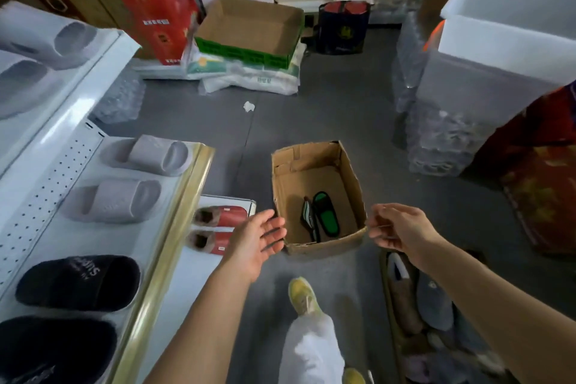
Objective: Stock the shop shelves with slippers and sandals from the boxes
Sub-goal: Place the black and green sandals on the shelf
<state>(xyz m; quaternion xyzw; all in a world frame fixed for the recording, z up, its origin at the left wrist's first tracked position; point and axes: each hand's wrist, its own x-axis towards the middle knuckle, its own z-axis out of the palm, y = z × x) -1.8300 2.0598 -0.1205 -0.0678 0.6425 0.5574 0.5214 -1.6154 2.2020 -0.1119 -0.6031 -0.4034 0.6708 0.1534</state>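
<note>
- Cardboard box [318, 196]: we find it standing open on the grey floor [358, 103] straight ahead, top flaps gone or folded, near rim soft and creased.
- Green-and-black sandals [321, 217]: one pair, lying flat at the bottom of that box; this looks to be the last stock in it.
- Left hand [258, 238]: ours, palm up, fingers spread and relaxed, holding nothing, just beside the box's near left corner.
- Right hand [396, 227]: ours, at the box's near right corner; fingers curled as if pinching the rim, but blur keeps us from telling whether it truly grips.
- Shelf [174, 215]: at our left, gold-edged lip, carrying grey slippers [146, 156] and black slippers [81, 282]; red lined slippers [221, 217] sit on the lower tier near the left hand.
- Risk: we judge that lifting by the limp rim may tear it or tip the box.
- Risk: a foot [304, 294] is planted just behind the box; a second box of shoes [417, 299] lies by the right forearm, a trip hazard.
- Room: open floor lies beyond the box; clear plastic tubs [448, 121] crowd the right, and the shelf lip hems in the left.
</note>
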